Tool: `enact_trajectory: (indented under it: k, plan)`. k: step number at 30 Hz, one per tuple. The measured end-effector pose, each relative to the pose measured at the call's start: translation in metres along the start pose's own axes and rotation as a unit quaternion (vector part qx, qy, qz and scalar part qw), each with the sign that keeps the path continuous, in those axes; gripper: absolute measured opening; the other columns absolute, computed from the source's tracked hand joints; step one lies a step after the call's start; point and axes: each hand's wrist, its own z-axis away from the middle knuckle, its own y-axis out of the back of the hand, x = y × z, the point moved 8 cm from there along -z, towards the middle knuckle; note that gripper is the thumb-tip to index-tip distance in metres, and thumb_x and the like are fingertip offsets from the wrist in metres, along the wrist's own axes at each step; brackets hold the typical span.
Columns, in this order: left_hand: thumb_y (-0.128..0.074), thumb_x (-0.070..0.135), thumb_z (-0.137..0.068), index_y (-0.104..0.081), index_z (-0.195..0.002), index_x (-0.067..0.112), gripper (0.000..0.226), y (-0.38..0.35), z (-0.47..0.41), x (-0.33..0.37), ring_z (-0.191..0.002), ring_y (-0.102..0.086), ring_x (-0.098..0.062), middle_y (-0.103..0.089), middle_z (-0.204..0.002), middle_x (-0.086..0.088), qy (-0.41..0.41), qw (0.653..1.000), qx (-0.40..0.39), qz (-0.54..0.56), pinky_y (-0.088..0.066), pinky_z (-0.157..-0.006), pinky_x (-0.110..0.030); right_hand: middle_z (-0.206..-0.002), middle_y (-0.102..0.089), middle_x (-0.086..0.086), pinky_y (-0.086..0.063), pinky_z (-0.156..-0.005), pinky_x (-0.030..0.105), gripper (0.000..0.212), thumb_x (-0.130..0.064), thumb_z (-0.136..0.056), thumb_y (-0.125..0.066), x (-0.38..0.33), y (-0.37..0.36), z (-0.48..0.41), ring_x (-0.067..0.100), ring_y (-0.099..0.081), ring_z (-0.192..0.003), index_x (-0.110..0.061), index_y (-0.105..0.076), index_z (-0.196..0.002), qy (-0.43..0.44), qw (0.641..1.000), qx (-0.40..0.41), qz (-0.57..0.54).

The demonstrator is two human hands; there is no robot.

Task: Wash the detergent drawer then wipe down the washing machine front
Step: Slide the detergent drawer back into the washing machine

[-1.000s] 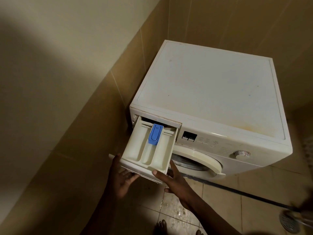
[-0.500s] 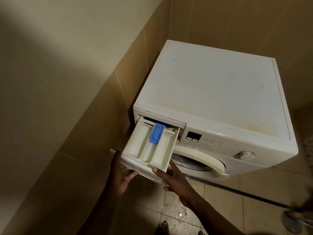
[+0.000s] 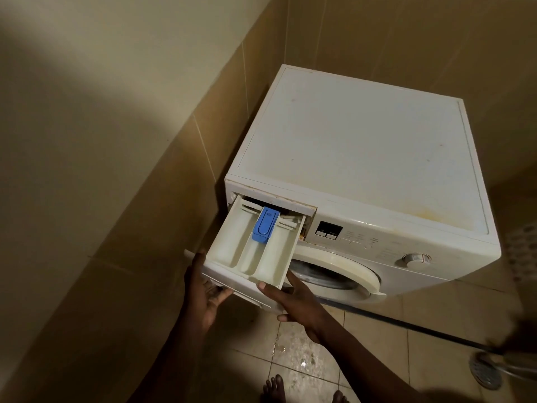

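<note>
A white washing machine (image 3: 363, 158) stands in a tiled corner. Its detergent drawer (image 3: 232, 245) is pulled far out at the upper left of the front, with three compartments and a blue insert (image 3: 265, 225) in the middle one. My left hand (image 3: 203, 289) grips the drawer's front panel from below at its left end. My right hand (image 3: 293, 301) holds the drawer's right front corner, thumb against the side wall and fingers curled over the front edge. The round door (image 3: 343, 274) and a dial (image 3: 416, 259) show on the front.
A tiled wall (image 3: 145, 199) runs close along the machine's left side. The floor tiles (image 3: 305, 356) below the drawer are wet. A dark hose (image 3: 406, 327) lies on the floor and a round drain (image 3: 484, 370) sits at the right. My bare toes (image 3: 274, 389) show at the bottom.
The drawer has slid a little further out of the machine with both hands still on its front. The view has shifted slightly.
</note>
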Motion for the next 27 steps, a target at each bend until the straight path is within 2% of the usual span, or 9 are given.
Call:
enact_trajectory:
  k: [6,12,15,18,20,23,25,27]
  plan:
    - [-0.069,0.043,-0.076,-0.042,-0.142,0.02,0.075,0.004,-0.001,-0.008,-0.114,-0.057,-0.038,-0.051,-0.134,-0.02,0.004,1.0,0.016,0.01,-0.062,-0.07,-0.049,-0.13,-0.054,0.0,-0.059,-0.074,0.028,0.09,-0.068,-0.064,-0.07,0.001,0.004,0.0,0.014,-0.056,-0.112,-0.042,-0.033,-0.141,-0.005,1.0,-0.008,0.026]
    - [-0.062,0.041,-0.089,-0.044,-0.139,0.019,0.058,0.001,0.002,-0.012,-0.106,-0.06,-0.034,-0.055,-0.123,-0.018,0.001,1.0,0.011,0.007,-0.062,-0.067,-0.045,-0.13,-0.055,0.0,-0.061,-0.075,0.034,0.09,-0.069,-0.064,-0.073,0.002,0.007,0.001,0.016,-0.057,-0.112,-0.042,-0.034,-0.141,-0.014,1.0,-0.003,0.021]
    - [-0.06,0.042,-0.09,-0.044,-0.133,0.022,0.05,0.0,0.002,-0.013,-0.102,-0.06,-0.033,-0.055,-0.117,-0.016,0.002,1.0,0.018,0.004,-0.061,-0.069,-0.046,-0.128,-0.056,0.0,-0.061,-0.073,0.032,0.089,-0.066,-0.066,-0.073,0.002,0.009,0.001,0.015,-0.058,-0.11,-0.041,-0.035,-0.142,-0.02,0.999,0.003,0.032]
    - [-0.06,0.044,-0.09,-0.044,-0.134,0.023,0.051,0.0,0.002,-0.016,-0.104,-0.06,-0.035,-0.056,-0.118,-0.016,0.005,1.0,0.023,0.006,-0.061,-0.07,-0.047,-0.127,-0.055,-0.002,-0.061,-0.072,0.03,0.086,-0.065,-0.067,-0.072,0.0,0.011,0.0,0.014,-0.058,-0.108,-0.041,-0.034,-0.141,-0.016,0.999,0.009,0.05]
    - [-0.06,0.045,-0.089,-0.044,-0.135,0.024,0.053,0.001,0.002,-0.018,-0.107,-0.059,-0.035,-0.055,-0.121,-0.017,0.003,1.0,0.027,0.01,-0.059,-0.076,-0.049,-0.125,-0.054,-0.004,-0.061,-0.072,0.03,0.085,-0.064,-0.069,-0.072,0.0,0.012,0.0,0.013,-0.057,-0.108,-0.041,-0.033,-0.141,-0.011,0.998,0.014,0.061]
    - [-0.064,0.052,-0.081,-0.043,-0.14,0.026,0.068,0.002,0.001,-0.02,-0.112,-0.058,-0.036,-0.053,-0.127,-0.017,-0.006,0.999,0.037,0.001,-0.058,-0.078,-0.049,-0.126,-0.054,-0.004,-0.06,-0.072,0.028,0.083,-0.062,-0.071,-0.071,0.0,0.013,-0.001,0.012,-0.056,-0.109,-0.04,-0.032,-0.142,-0.006,0.997,0.014,0.07]
    - [-0.068,0.056,-0.07,-0.042,-0.141,0.027,0.08,0.001,0.001,-0.022,-0.116,-0.057,-0.038,-0.053,-0.13,-0.017,-0.007,0.999,0.041,-0.007,-0.061,-0.074,-0.048,-0.126,-0.055,-0.005,-0.06,-0.077,0.03,0.084,-0.064,-0.07,-0.071,0.001,0.014,-0.003,0.011,-0.056,-0.109,-0.041,-0.033,-0.141,0.0,0.997,0.018,0.076]
    - [-0.07,0.057,-0.068,-0.043,-0.14,0.028,0.083,-0.004,0.001,-0.024,-0.117,-0.058,-0.038,-0.054,-0.132,-0.017,-0.006,0.999,0.037,0.001,-0.062,-0.071,-0.047,-0.128,-0.054,-0.009,-0.057,-0.087,0.035,0.088,-0.068,-0.066,-0.072,0.0,0.017,-0.005,0.009,-0.055,-0.111,-0.043,-0.032,-0.141,0.011,0.997,0.022,0.074]
